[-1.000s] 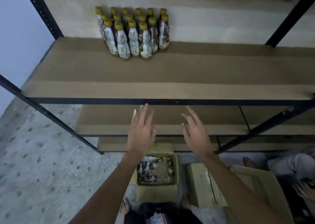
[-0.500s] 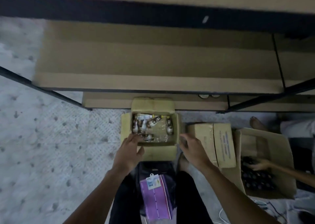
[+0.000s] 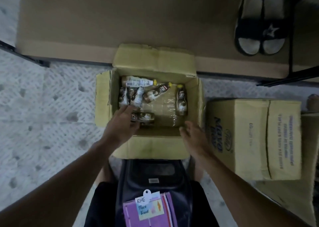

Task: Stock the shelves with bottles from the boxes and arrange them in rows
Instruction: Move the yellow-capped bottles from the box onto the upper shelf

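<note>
Wrapping the unclenched left hand (image 3: pixel 120 123) round the lower-left bottle (image 3: pixel 145 117) should work best, with the empty, relaxed right hand (image 3: pixel 193 135) steadying the box (image 3: pixel 155 60).

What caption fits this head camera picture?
Restocking: left hand and right hand reach over the open box of lying bottles.

Patterned pale floor (image 3: pixel 51 105), open cardboard box (image 3: pixel 198 97) and shut box (image 3: pixel 250 140) on it, slippers (image 3: pixel 260 24) on low shelf board (image 3: pixel 120 19)

Place: I'd say shop stockroom.
Far: shelf board (image 3: pixel 86 28), black frame (image 3: pixel 284 79).
Near: open carton (image 3: pixel 155 145) of bottles (image 3: pixel 138 83).
Right: sealed carton (image 3: pixel 250 137).
</note>
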